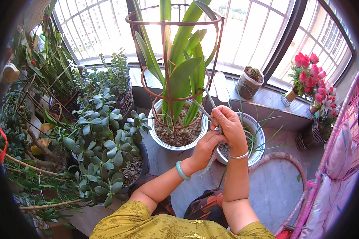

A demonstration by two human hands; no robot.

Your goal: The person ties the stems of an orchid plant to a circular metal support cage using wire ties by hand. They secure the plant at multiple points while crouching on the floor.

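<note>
A grey braided cord [211, 100] loops around the right side of a rusty-brown ring plant support [173, 98], and both its strands run down into my hands. My right hand [232, 127] pinches the cord between thumb and fingers. Just below and to the left, my left hand [205, 148] grips it too, and a loose end trails beneath. Inside the support stands a plant with long, broad green leaves [182, 77], rooted in a white pot [152, 125] of coarse soil. Whether the cord is knotted is hidden by my fingers.
A white pot with thin grassy leaves [261, 143] stands beyond my right wrist. Potted jade plants [104, 149] crowd the left. On the sill are a small cactus pot [248, 86] and artificial red flowers [309, 71]. A pink-wrapped chair [320, 176] borders the right.
</note>
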